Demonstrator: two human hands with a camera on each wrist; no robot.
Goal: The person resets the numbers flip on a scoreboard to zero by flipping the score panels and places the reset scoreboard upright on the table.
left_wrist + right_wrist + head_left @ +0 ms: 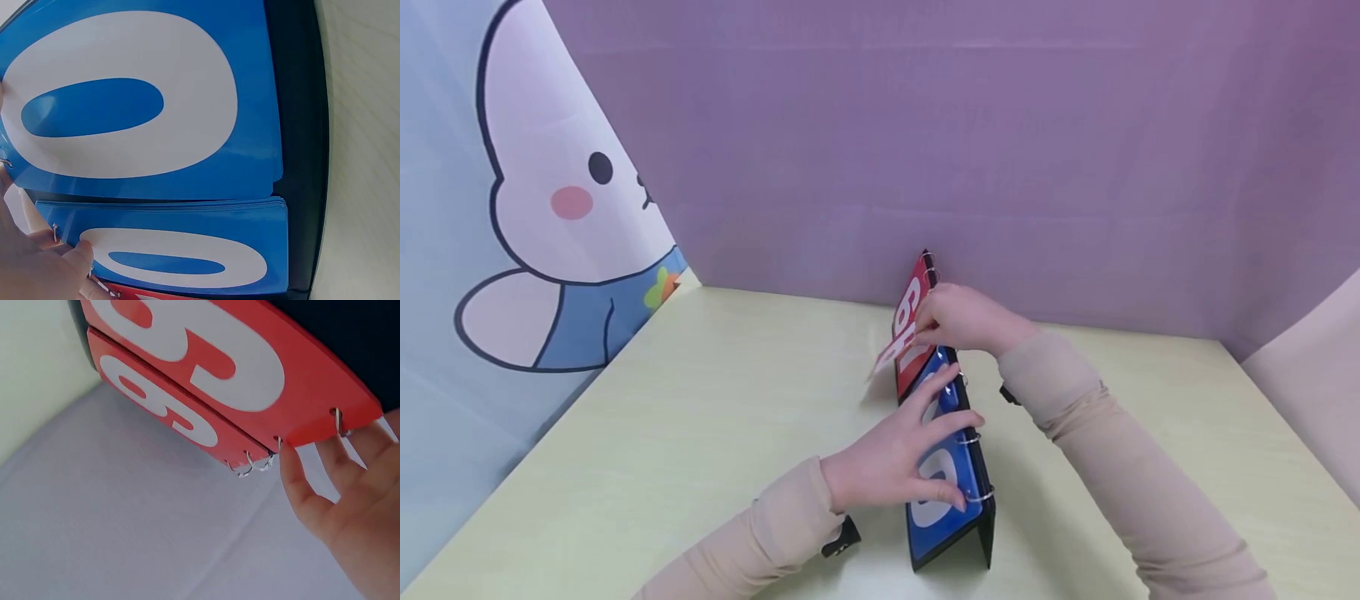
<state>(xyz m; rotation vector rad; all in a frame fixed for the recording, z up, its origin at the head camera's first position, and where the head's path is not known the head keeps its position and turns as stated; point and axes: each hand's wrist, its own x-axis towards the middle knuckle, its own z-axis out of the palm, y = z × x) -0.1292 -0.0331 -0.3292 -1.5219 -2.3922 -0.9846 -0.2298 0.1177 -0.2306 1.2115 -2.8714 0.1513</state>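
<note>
A tent-shaped flip scoreboard point(987, 533) stands on the table, its ringed ridge running away from me. Blue cards with a white 0 point(212, 106) hang at the near end, and red cards with white numerals point(300, 381) at the far end. My left hand point(902, 454) rests on the blue part, fingers spread, tips at the ringed top edge. Over the red part, my right hand point(966, 321) pinches a red card point(891, 354) close to the rings; that card tilts out to the left. The right wrist view shows the thumb beside a metal ring point(339, 422).
The pale table point(745, 367) extends on both sides of the scoreboard. A purple cloth wall point(925, 150) rises just behind its far end. A cartoon-printed cloth point(542, 200) hangs at the left. Small black wrist devices point(841, 537) show below the sleeves.
</note>
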